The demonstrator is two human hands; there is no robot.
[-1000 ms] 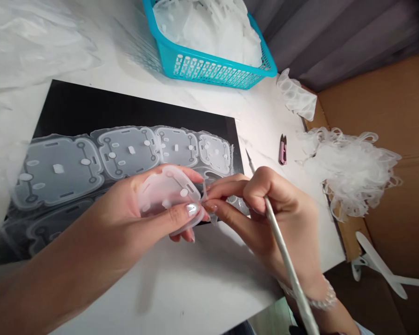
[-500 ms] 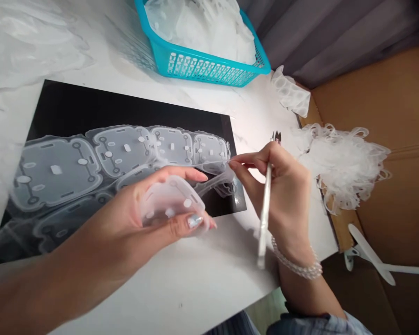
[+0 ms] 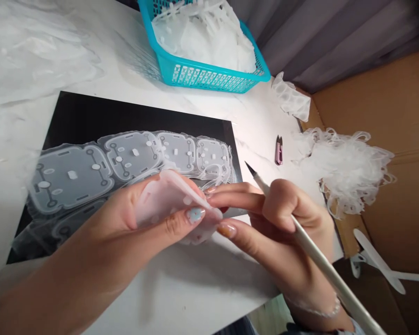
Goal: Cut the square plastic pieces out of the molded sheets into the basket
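Blue plastic basket [image 3: 209, 79], far centre, holds heaped translucent pieces [image 3: 206, 42]; near centre, left hand [image 3: 136, 232] and right hand [image 3: 282, 232] meet at a moulding [image 3: 160, 200], left clamped on it, right with thumb and fingers parted at its edge, gripping a pale-handled knife [image 3: 321, 258].

Uneven lighting: bright tabletop [image 3: 118, 298], dim right side.
The curtain [image 3: 314, 28] darkens toward the upper-right corner. The blue basket [image 3: 209, 77] casts a mottled shadow leftward; soft shadows lie below the left hand [image 3: 136, 237] and right hand [image 3: 279, 251]. Glare marks the left thumbnail [image 3: 195, 214]. Plastic sheeting [image 3: 38, 46] appears smeared; wide-angle stretching affects the edges.
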